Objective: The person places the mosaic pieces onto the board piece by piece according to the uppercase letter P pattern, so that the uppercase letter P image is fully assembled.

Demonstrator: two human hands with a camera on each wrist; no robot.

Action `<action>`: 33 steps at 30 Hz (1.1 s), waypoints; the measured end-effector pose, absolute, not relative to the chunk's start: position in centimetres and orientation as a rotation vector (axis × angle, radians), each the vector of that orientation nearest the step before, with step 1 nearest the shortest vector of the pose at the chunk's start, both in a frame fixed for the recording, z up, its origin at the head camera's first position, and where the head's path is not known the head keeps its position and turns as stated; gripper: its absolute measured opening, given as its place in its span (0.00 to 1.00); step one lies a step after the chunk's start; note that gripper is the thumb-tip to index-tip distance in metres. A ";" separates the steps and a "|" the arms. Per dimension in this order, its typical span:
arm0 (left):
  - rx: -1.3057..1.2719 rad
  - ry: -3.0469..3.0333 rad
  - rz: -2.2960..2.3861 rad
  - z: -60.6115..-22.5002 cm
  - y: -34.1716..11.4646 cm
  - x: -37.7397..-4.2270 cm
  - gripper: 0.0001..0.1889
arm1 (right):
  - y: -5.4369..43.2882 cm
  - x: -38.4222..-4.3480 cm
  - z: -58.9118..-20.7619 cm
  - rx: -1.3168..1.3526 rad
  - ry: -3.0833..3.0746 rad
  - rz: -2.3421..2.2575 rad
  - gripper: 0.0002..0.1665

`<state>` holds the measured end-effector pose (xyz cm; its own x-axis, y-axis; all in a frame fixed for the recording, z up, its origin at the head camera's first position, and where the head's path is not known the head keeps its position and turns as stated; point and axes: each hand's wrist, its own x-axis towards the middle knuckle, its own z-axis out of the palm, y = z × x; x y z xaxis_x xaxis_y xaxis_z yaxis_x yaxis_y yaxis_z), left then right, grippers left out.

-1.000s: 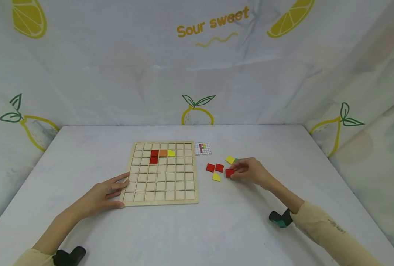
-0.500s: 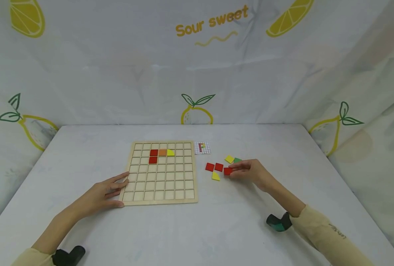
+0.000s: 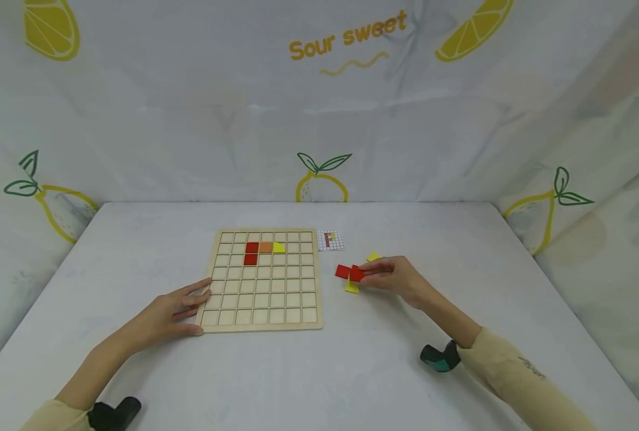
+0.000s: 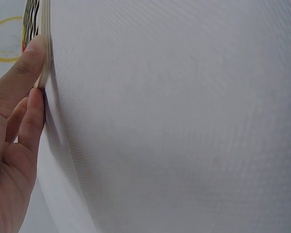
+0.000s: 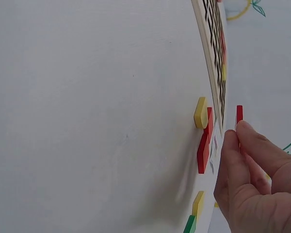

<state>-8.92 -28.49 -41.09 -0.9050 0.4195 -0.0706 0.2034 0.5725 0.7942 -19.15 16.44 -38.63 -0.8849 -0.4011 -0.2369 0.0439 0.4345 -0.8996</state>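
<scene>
My left hand [image 3: 165,317] rests against the left edge of the wooden grid board [image 3: 265,328], fingers fairly straight and the thumb by its near corner. In the left wrist view, thumb and fingertips touch the board's edge [image 4: 46,63]. To the right of the board, my right hand [image 3: 397,278] pinches a red square tile [image 5: 239,113] between thumb and fingers, raised off the table. Beneath it lie two red tiles [image 5: 202,153] and a yellow rounded tile [image 5: 201,112]. A yellow tile [image 3: 373,257] and a green tile [image 5: 189,224] lie farther back; the hand hides the green one in the head view.
On the board sit two red tiles [image 3: 251,259], an orange tile [image 3: 266,247] and a yellow rounded tile [image 3: 278,248]. A small pattern card [image 3: 330,240] lies beside its far right corner. A white lemon-print cloth [image 3: 233,120] hangs behind the table.
My right hand has picked up the nearest red tile and moved left with it, over the other loose tiles. The left hand stays at the board's edge.
</scene>
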 end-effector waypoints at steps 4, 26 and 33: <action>0.523 2.553 1.249 -41.1 -28.5 -8.9 0.38 | 15.6 -19.5 -38.8 -0.314 2.275 -1.437 0.21; 0.548 2.556 1.260 -41.1 -28.6 -8.9 0.38 | 9.8 -20.7 -38.4 -0.225 2.168 -1.527 0.18; 0.560 2.555 1.261 -40.9 -28.5 -9.0 0.37 | 8.3 -20.8 -38.7 -0.267 2.180 -1.510 0.17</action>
